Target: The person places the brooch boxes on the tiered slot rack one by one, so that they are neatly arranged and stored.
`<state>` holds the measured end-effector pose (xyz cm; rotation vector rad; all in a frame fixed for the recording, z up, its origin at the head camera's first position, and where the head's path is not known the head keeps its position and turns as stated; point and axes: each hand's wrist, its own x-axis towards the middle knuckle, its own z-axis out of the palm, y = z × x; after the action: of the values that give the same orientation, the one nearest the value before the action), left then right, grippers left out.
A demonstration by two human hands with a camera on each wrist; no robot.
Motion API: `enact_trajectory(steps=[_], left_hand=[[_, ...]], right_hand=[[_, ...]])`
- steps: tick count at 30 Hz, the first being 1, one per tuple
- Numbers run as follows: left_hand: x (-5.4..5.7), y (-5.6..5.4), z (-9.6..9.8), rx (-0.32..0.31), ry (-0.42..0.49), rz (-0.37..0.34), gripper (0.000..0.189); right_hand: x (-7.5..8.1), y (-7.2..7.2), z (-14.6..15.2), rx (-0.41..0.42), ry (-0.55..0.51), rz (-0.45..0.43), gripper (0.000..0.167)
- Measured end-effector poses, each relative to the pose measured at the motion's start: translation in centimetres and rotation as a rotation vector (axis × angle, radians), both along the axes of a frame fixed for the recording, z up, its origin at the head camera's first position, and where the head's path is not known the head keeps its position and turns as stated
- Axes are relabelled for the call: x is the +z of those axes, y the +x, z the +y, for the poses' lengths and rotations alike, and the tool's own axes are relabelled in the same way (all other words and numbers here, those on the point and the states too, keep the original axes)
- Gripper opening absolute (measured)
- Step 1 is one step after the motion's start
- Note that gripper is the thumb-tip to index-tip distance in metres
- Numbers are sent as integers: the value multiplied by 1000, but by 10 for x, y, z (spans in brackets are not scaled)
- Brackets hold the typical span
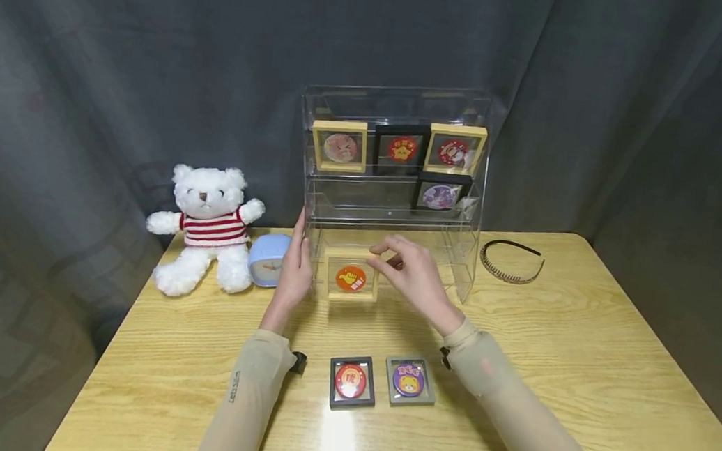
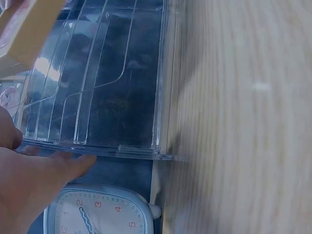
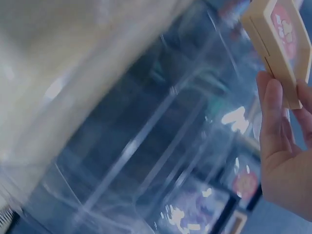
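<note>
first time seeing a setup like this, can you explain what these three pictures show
There is no machine here; a person works bare-handed. The widest picture comes from a head-worn camera; the other two from one camera on each wrist. The right hand pinches a square pale-yellow frame with a round orange badge. The left hand touches a clear plastic tiered rack holding four framed badges. On the wooden table are a square dark frame, a square grey frame, a white plush bear, a rounded blue clock and a toothed headband.

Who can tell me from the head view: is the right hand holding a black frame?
No, the right hand pinches a yellow frame around an orange badge.
</note>
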<state>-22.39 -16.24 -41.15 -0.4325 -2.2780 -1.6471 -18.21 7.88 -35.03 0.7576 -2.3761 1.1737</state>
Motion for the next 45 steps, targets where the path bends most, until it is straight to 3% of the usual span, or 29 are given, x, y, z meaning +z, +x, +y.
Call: enact_trajectory(steps=[12,19,27,33,45], left_hand=[[3,1,1,-4,-1,-28,58],[4,2,1,-10,-3,-9,57],[-6,-7,-2,-25,12,43,57],[2,1,1,-7,-7,9,57],[2,0,1,2,-15,-6,58]], right_hand=[[52,-40,23,-176,-66,153,12],[68,-61,27,-240,-95,199,13],[65,-76,24,-284,-20,242,11],[58,-80,23,-300,41,262,9],[45,-83,24,-333,104,264,7]])
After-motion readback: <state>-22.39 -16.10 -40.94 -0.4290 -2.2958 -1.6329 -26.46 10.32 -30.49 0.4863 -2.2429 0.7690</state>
